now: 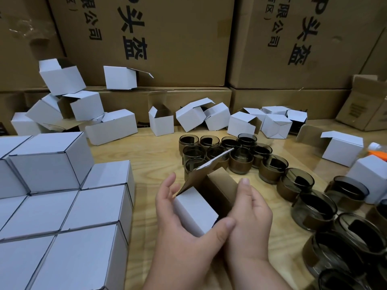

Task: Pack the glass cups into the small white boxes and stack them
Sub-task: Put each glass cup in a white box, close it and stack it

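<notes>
Both my hands hold one small white box (195, 208) over the wooden table, its lid flap standing open and its brown inside empty. My left hand (180, 231) cups the box's left side and bottom, thumb across its front corner. My right hand (249, 216) grips the right wall, thumb raised at the rim. Several dark smoked glass cups (240, 156) stand in a band from the table's middle to the near right (314, 208). Closed white boxes sit stacked in layers at the left (52, 162).
Several empty open white boxes (161, 121) lie scattered along the back of the wooden table (152, 155) and at the right (341, 148). Large brown cartons (178, 38) wall off the back. An orange-capped item (377, 151) lies at the far right edge.
</notes>
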